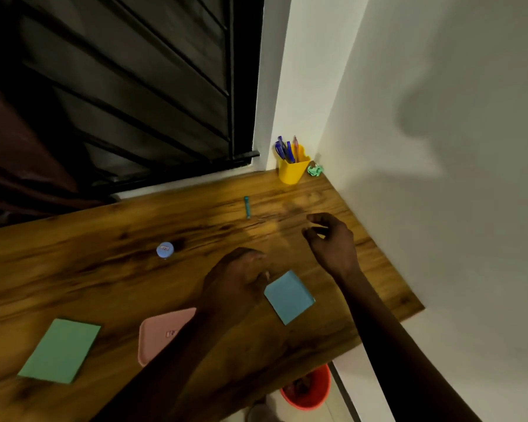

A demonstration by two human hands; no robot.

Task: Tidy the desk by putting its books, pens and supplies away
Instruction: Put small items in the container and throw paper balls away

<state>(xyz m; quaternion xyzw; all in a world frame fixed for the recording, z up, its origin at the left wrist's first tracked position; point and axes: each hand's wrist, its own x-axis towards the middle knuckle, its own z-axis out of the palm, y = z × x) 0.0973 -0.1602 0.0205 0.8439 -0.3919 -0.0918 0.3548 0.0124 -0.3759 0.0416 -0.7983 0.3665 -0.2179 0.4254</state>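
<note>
A yellow pen cup (291,172) with several pens stands in the desk's far right corner. A teal pen (247,207) lies loose on the wood in front of it. My right hand (333,239) hovers right of that pen, fingers curled and apart, holding nothing. My left hand (241,277) rests palm down mid-desk, fingertips touching the upper corner of a blue notepad (288,296). A pink case (162,333) lies partly under my left forearm. A green notepad (60,350) sits at the near left. A small round blue cap-like item (165,250) sits mid-desk.
A crumpled green paper (315,170) lies beside the cup against the white wall. The wooden desk (104,278) ends at the right wall. An orange bin (308,391) stands on the floor below the desk's near edge. A dark louvred window is behind.
</note>
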